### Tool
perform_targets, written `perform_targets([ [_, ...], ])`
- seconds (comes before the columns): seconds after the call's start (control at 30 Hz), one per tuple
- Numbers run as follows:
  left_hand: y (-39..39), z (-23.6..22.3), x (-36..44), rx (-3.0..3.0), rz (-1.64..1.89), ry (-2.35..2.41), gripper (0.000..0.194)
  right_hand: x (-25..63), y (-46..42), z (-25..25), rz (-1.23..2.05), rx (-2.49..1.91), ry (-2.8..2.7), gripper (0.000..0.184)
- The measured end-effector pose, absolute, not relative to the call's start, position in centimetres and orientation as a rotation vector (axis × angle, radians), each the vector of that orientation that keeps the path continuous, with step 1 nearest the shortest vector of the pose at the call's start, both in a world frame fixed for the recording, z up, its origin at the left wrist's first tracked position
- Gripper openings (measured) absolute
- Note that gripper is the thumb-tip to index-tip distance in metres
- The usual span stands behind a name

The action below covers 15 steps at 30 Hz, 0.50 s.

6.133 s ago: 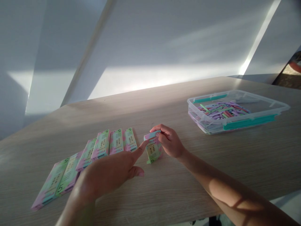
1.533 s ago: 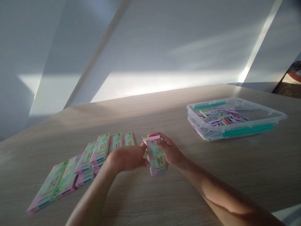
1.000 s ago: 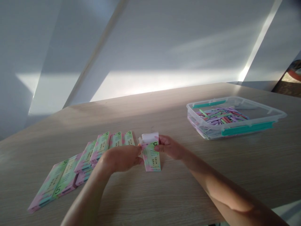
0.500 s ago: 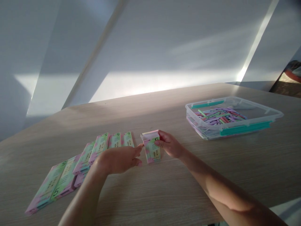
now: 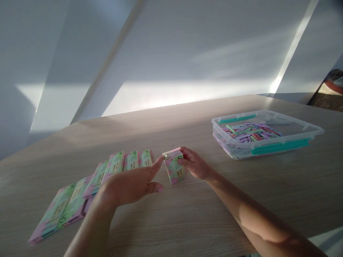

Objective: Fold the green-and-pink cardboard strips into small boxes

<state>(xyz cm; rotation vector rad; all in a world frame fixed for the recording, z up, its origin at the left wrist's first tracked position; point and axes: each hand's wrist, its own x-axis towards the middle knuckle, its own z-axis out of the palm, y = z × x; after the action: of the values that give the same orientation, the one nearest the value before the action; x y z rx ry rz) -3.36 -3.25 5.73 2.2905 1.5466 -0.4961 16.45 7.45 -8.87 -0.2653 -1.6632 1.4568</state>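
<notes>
Here's the small pastel box (image 5: 174, 169), tilted at the table's edge of the action, its lower end down on the wood, gripped from the right by the right hand (image 5: 195, 163), fingers closed on its side. The left hand (image 5: 131, 187) is open, fingers spread, index tip just beside the box's left corner, not clearly touching. Up top, a pale flap (image 5: 171, 151) sits loose, and that's the danger: one nudge from that fingertip and it could spring up or crease, or the tilted box could slip from the grip and topple. Left, a row of flat boxes (image 5: 115, 166) lies close by, easy to knock. Off to the right, a clear tub (image 5: 280, 146) with teal bars holds colored sticks (image 5: 252, 131). Writing? A big "5" on the boxes, the small print unreadable, no brand showing.
</notes>
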Motion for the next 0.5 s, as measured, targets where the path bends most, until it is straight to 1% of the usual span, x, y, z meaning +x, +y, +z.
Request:
perform_targets([
  [0.1, -3.3, 5.8, -2.5, 2.232, -0.587, 1.596, 0.084, 16.5, 7.4, -8.9, 1.433, -0.279, -1.68, 0.035],
  [0.27, -3.7, 5.6, -2.2, 2.315, -0.611, 1.566, 0.086, 16.5, 7.1, -8.7, 1.43, -0.284, -1.678, 0.035],
  [0.5, -3.7, 6.0, -2.0, 2.254, -0.631, 1.588, 0.085, 16.5, 6.6, -9.1, 1.204, -0.39, -1.778, 0.033],
])
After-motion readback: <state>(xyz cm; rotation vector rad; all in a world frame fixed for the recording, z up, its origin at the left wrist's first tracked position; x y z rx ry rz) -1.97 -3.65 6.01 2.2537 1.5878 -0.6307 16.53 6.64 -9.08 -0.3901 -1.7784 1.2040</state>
